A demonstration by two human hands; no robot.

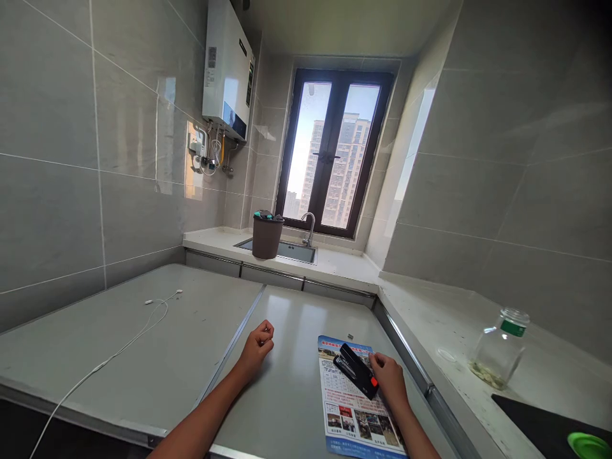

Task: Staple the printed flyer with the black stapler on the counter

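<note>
A printed flyer (335,382) lies on the grey board in front of me, with a black stapler (356,371) resting diagonally on it; the stapler has a red patch near its lower end. My right hand (389,381) is at the flyer's upper right edge, its fingertips pinched together there beside the stapler. To the left of the flyer, my left hand (257,349) is curled closed over the board, and what its fingers hold, if anything, is hidden. A tiny grey piece (350,336) lies just beyond the flyer's top edge.
A white cable (129,344) trails across the left board (191,331). At the back, a brown bin (268,237) stands by the sink (299,251) and faucet (310,226). On the right counter are a glass jar (500,350) and a green object (589,444) on a black surface.
</note>
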